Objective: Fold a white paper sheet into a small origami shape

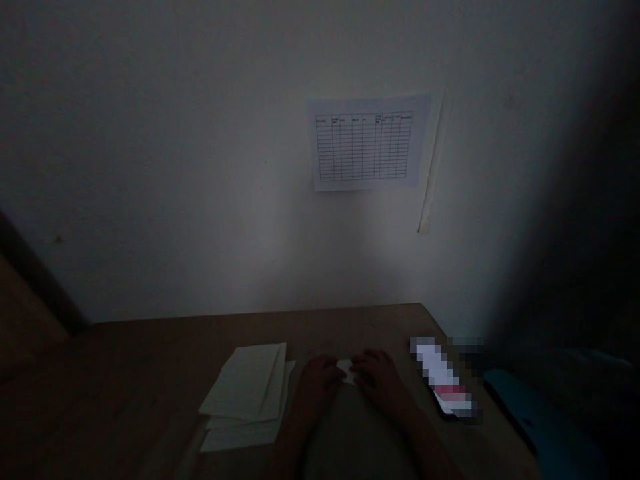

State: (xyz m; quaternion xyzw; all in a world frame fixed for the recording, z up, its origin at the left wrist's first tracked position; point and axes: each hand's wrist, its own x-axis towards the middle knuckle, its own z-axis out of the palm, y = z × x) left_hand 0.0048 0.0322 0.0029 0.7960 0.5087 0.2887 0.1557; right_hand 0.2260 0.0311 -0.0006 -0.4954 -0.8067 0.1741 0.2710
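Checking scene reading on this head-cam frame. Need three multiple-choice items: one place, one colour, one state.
1. Where does the stack of pale paper sit on the wooden desk, relative to the left hand?
A) To its left
B) To its right
C) Under it

2. What colour is the object beyond the desk's right edge?
A) Red
B) Blue
C) Green

3. What state is the small white piece in, relative to the right hand?
A) Taped to the wall
B) Lying on the stack
C) Held between both hands

1: A, the stack lies on the desk to that hand's left.
2: B, it shows blue despite the dim light.
3: C, both hands meet on it from either side.
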